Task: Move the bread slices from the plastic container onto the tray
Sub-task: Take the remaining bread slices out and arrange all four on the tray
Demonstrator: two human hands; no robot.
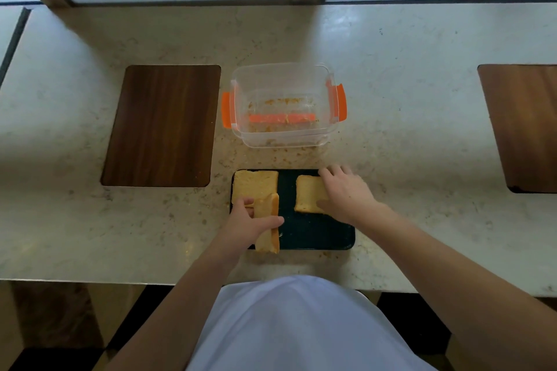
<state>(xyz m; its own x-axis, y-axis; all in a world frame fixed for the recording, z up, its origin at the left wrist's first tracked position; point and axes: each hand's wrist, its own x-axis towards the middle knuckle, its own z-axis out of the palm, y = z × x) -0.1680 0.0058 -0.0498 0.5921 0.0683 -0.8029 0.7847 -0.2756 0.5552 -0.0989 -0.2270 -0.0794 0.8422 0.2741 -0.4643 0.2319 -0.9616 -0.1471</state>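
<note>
Container holds only crumbs. Two slices lie flat on tray: one far-left, one under spread right hand. Left hand pinches last slices on edge; likely just laying these down remains.

single head cam, wide-angle, looking steeply down, close over counter

Table, pale speckled stone: bore clear plastic container at centre, black tray below it, crumbs between; dark wooden panels left and right.
</note>
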